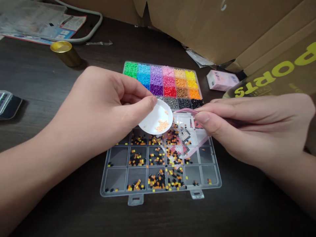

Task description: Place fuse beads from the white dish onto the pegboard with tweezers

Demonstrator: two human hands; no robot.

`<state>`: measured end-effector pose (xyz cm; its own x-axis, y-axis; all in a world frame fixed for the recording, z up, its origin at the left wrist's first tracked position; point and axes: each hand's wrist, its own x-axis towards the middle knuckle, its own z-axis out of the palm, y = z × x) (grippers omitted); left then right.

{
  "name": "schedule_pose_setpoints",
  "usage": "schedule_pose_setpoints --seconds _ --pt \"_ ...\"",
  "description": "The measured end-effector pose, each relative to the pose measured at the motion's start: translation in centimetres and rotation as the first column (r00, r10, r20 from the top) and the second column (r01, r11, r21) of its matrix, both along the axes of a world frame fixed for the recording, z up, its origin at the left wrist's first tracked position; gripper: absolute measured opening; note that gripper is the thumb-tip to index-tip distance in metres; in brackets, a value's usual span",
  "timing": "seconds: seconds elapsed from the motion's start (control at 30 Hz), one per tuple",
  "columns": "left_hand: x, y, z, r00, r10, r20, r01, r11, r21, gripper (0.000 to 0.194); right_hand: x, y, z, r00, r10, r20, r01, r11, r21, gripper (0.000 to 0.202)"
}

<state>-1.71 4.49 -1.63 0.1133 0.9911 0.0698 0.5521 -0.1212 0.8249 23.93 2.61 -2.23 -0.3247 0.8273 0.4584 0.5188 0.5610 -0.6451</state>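
My left hand (116, 102) pinches a small white round dish (153, 118) by its rim, tilted toward me. A little heap of peach beads (162, 125) lies in its lower right. Between the thumb and fingers of my right hand (237, 128) is a pair of pink tweezers (186, 111), its tips close to the dish's right edge. Below both hands lies the open clear lid (116, 181) of a bead box, strewn with black, orange and yellow beads (156, 177). Behind it, the bead box (170, 80) holds beads sorted by colour, partly hidden by my left hand.
A gold cup (65, 54) stands at the upper left, before plastic bags (37, 19) and a grey tubular frame (98, 23). A pink and white box (222, 80), a bottle with yellow lettering (278, 72) and cardboard (197, 29) bound the right and back. A dark object (10, 105) lies left.
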Motion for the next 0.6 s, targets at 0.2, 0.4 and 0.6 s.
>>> schedule_pose_setpoints --seconds 0.2,0.4,0.6 --pt "-0.1 0.3 0.0 1.000 0.000 0.015 0.000 0.999 -0.050 0.030 0.2 0.4 -0.5 0.999 0.018 0.028 -0.022 0.990 0.139 0.016" --pt "-0.4 0.6 0.1 0.998 0.012 0.063 -0.008 0.998 -0.060 0.025 1.7 1.4 -0.5 0.989 0.068 0.130 -0.071 0.997 0.022 0.016" --pt "-0.4 0.9 0.0 0.998 0.046 0.050 -0.042 0.995 -0.087 0.028 1.7 1.5 -0.6 0.981 0.132 0.142 -0.129 0.991 -0.027 0.017"
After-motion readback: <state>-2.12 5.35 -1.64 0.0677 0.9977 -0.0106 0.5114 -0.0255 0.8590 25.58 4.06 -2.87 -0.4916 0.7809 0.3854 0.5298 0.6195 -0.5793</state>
